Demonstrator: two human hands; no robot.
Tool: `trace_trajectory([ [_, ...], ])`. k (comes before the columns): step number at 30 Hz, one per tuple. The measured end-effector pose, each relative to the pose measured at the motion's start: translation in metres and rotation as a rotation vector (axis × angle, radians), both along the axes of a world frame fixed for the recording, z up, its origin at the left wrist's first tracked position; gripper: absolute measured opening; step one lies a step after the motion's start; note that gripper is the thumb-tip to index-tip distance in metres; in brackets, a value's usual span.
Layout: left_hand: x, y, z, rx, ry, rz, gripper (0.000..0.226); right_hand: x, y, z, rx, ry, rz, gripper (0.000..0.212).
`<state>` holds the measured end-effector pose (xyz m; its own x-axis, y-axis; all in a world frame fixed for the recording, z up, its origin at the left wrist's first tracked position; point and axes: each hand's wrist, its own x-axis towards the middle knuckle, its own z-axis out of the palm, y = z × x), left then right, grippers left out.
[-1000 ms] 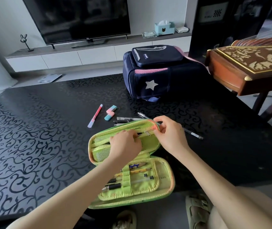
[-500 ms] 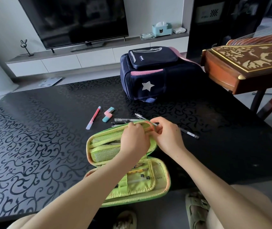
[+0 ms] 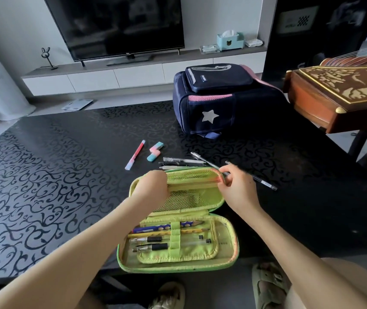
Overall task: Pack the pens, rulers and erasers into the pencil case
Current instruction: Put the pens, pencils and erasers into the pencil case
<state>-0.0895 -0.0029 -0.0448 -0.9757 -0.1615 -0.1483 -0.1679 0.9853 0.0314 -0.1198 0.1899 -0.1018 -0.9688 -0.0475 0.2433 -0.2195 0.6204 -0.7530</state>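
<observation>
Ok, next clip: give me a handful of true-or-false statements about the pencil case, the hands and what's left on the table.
1. The green pencil case lies open at the table's near edge. True.
2. The pink pen is already inside the case. False: it lies on the table, beyond the case.
3. The right hand is at the right end of the case's upper half. True.
4. The left hand holds the pink-and-blue eraser. False: the eraser lies on the table, apart from both hands.
5. The backpack stands on the floor. False: it is on the table.
</observation>
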Motion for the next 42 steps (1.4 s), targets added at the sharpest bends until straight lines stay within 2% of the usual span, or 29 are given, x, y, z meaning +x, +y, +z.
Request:
trace_trajectory([
  [4,0.015,-0.062,-0.008,0.026,0.021,0.161,0.024,-0.001,0.001,-0.002,0.058,-0.078,0.025,0.018],
  [7,0.021,-0.078,-0.016,0.099,0.066,0.144,0.022,-0.01,0.012,0.001,0.105,-0.082,-0.038,0.025],
  [8,0.023,-0.08,-0.017,0.139,0.099,0.13,0.02,-0.016,0.021,0.003,0.158,-0.043,-0.139,0.031],
  [10,0.028,-0.084,-0.016,0.246,0.188,0.13,0.014,-0.029,0.045,0.004,0.428,-0.046,-0.34,0.039],
  [12,0.036,-0.089,-0.013,0.296,0.255,0.155,0.013,-0.036,0.06,0.0,0.676,-0.183,-0.384,0.036],
  [13,0.04,-0.091,-0.013,0.307,0.275,0.164,0.014,-0.038,0.063,-0.004,0.689,-0.234,-0.373,0.031],
  [15,0.052,-0.094,-0.01,0.339,0.305,0.188,0.014,-0.038,0.059,-0.011,0.636,-0.26,-0.36,0.023],
  [18,0.068,-0.091,-0.004,0.395,0.402,0.14,0.01,-0.026,0.047,-0.001,0.49,-0.152,-0.346,0.019],
  [20,0.081,-0.083,0.0,0.461,0.488,0.076,0.01,0.0,0.033,0.015,0.337,0.014,-0.178,0.014],
  [22,0.094,-0.072,0.002,0.517,0.524,-0.003,0.018,0.037,0.014,0.031,0.264,0.126,0.084,0.008],
  [25,0.112,-0.057,-0.003,0.507,0.433,-0.164,0.033,0.088,-0.012,0.035,0.295,0.133,0.411,0.004],
  [27,0.124,-0.049,-0.011,0.51,0.373,-0.261,0.027,0.104,-0.022,0.03,0.29,0.147,0.497,0.005],
  [30,0.142,-0.046,-0.022,0.56,0.342,-0.285,0.018,0.11,-0.025,0.019,0.236,0.12,0.524,0.011],
  [33,0.16,-0.065,-0.026,0.586,0.34,-0.187,0.017,0.108,-0.015,0.007,0.22,0.099,0.466,0.025],
  [37,0.178,-0.1,-0.032,0.502,0.36,-0.067,0.015,0.102,0.005,-0.004,0.254,0.151,0.321,0.013],
  [42,0.183,-0.108,-0.03,0.43,0.347,-0.116,0.015,0.104,0.007,-0.006,0.294,0.16,0.335,0.008],
])
